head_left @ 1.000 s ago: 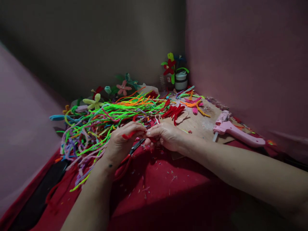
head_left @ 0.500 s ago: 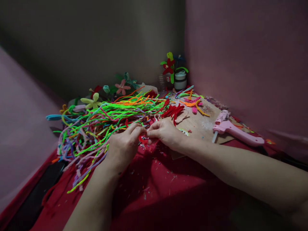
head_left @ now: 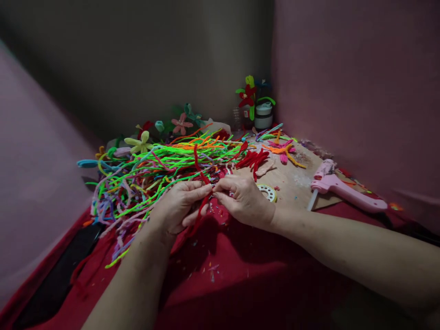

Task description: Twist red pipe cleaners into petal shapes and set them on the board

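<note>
A red pipe cleaner (head_left: pixel 197 158) runs between my two hands, one end rising above the fingers and another part hanging below them. My left hand (head_left: pixel 184 204) pinches it between thumb and forefinger. Fingertips of my right hand (head_left: pixel 242 199) close on the same piece, touching the left fingertips; the exact spot they grip is hidden. Just beyond the hands spreads a large heap of green, orange, pink and purple pipe cleaners (head_left: pixel 165 158). Bent red pipe cleaner pieces (head_left: pixel 252 158) lie behind my right hand, and a yellow-rimmed tape roll (head_left: pixel 268 193) sits beside it.
On the right, a pink glue gun (head_left: pixel 349 190) rests at the edge of a brown board (head_left: pixel 292 183). Pipe-cleaner flowers (head_left: pixel 139 143) stand at the back, near a white lidded jar (head_left: pixel 263 117). A black flat object (head_left: pixel 58 275) lies left on the red cloth (head_left: pixel 220 284).
The red pipe cleaner now stretches visibly above and below my fingers. My left hand has turned, showing more of its thumb and palm side. The view has shifted slightly.
</note>
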Available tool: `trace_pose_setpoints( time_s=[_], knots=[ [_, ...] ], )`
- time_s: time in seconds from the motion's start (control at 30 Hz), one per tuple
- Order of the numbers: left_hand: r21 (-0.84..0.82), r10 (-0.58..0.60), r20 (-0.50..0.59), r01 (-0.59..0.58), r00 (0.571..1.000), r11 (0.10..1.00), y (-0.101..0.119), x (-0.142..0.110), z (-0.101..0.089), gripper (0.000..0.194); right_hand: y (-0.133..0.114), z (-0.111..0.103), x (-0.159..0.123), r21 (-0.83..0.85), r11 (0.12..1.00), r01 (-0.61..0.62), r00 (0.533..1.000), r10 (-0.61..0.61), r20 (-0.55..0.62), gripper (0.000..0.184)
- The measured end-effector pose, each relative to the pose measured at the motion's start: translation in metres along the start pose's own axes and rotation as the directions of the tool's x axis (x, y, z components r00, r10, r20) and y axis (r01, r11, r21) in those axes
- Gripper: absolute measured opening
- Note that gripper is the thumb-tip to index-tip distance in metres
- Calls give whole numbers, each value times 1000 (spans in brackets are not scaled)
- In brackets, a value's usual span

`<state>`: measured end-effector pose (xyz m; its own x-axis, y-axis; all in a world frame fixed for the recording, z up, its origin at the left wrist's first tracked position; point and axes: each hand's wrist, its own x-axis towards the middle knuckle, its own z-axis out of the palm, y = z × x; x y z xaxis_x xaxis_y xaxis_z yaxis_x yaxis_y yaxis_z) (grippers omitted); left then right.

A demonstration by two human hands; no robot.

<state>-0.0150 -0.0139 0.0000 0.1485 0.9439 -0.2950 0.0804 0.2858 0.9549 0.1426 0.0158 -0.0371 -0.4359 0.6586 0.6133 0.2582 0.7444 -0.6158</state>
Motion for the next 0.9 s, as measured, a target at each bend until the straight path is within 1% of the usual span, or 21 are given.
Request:
trace_pose_setpoints(
  time_s=[0.1,0.17,0.23,0.27,0.3,0.33,0.37,0.4,0.43,0.5,0.53,0.57,0.63,0.7,0.77,0.8,0.83,0.9],
  knots=[
    [-85,-65,100,74,993,994,-3,6,0,26,0,0,-1,-28,999,28,999,-27,16,18],
    [-84,-72,108,82,992,993,-6,9,0,24,0,1,-1,-41,999,32,999,-31,27,18],
    [-56,-13,46,16,999,998,-7,9,1,23,0,1,0,4,1000,-10,1000,10,14,18],
    [-36,45,-9,-45,999,998,-6,8,1,23,0,1,1,61,997,-51,999,51,6,17],
    [-12,120,-70,-121,990,993,-5,6,1,21,1,1,3,142,984,-103,995,103,6,16],
    [22,207,-130,-206,970,978,-4,5,1,18,2,0,4,245,956,-163,986,163,21,15],
    [69,297,-178,-289,938,955,-2,3,0,16,3,0,6,358,906,-227,973,224,50,14],
    [129,379,-202,-359,903,924,0,1,0,16,4,-1,8,464,838,-286,957,276,92,13],
    [202,450,-194,-413,872,888,2,-1,-1,19,4,-2,9,555,762,-334,940,312,137,12],
    [354,549,-115,-482,828,801,4,-3,-2,21,6,-3,11,670,629,-395,913,349,211,10],
    [416,578,-65,-505,813,757,4,-3,-3,19,6,-3,12,698,587,-411,905,352,238,9],
    [463,600,-22,-524,800,715,4,-3,-3,16,6,-3,12,713,560,-422,901,346,261,9],
    [516,636,20,-553,772,655,3,-1,-5,11,5,-4,13,723,532,-441,893,336,298,9],
    [537,650,32,-562,759,630,1,0,-6,7,4,-5,13,707,538,-459,885,341,315,10],
    [536,639,35,-555,768,637,1,1,-7,7,2,-7,13,666,585,-462,885,346,310,12],
    [529,616,32,-536,787,658,0,1,-8,8,1,-7,13,632,629,-453,891,342,299,13],
    [519,576,22,-501,817,692,0,1,-9,10,0,-8,13,583,690,-429,903,329,276,13],
    [472,440,-11,-383,898,794,0,0,-10,11,-1,-8,10,437,840,-323,945,264,191,12]
  ],
)
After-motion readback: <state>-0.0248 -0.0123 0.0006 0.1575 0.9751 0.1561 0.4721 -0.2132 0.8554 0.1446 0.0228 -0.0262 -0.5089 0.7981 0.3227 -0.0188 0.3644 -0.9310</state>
